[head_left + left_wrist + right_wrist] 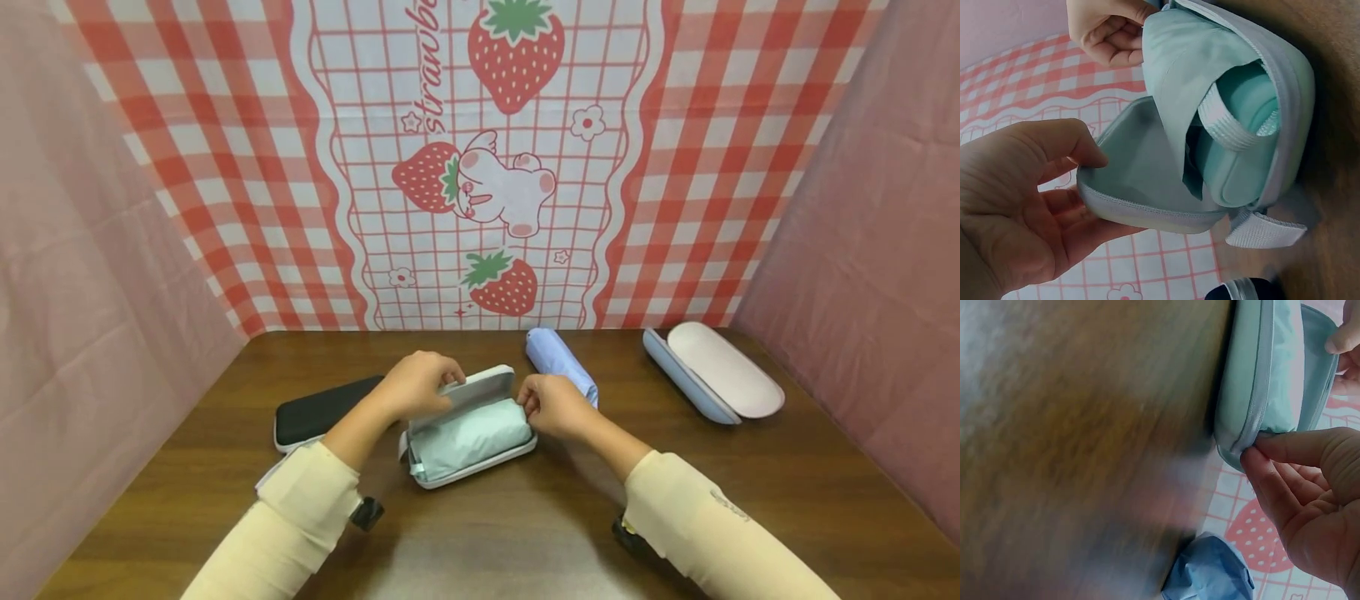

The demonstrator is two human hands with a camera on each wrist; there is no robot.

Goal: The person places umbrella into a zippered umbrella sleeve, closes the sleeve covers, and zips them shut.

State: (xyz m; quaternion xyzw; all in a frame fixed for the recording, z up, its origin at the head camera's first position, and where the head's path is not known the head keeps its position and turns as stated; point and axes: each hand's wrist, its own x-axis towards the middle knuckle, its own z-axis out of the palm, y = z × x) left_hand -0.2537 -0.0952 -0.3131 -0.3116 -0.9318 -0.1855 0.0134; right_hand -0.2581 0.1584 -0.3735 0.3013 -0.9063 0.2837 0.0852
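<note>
A mint-green zip case (480, 464) stands with its lid raised on the table. Inside lies a folded umbrella (468, 439) in a mint fabric sleeve; its handle end and white strap (1225, 122) show in the left wrist view. My left hand (420, 385) holds the edge of the lid (1147, 169), thumb on the inside and fingers behind it. At the case's other end, my right hand (553, 406) pinches the zip rim (1254, 428) between thumb and index finger, right beside the sleeve's end.
Behind my right hand lies a blue folded umbrella (558, 360). An open case (726, 368), blue outside and pale pink inside, is at the back right. A black case (322, 411) lies at the left, partly covered by my left forearm. A patterned cloth (480, 275) hangs behind the table.
</note>
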